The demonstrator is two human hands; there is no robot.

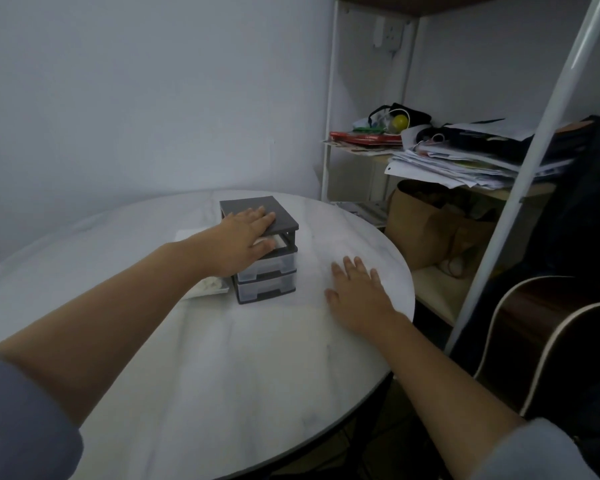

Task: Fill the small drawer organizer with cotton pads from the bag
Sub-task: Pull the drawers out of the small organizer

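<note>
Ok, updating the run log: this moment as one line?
left hand: flat on drawer organizer top | right hand: flat on table | cotton pad bag: left of organizer

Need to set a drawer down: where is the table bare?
Bare marble table in front of the drawer organizer, between the forearms, and far left. Crowded: cotton pad bag at its left, right hand flat at its right.

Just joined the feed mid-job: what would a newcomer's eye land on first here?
The small grey drawer organizer with clear drawers stands on the round white marble table, with the left hand flat on its top. The right hand lies flat on the tabletop to its right. A clear bag of white cotton pads sits at its left, partly behind the forearm.
</note>
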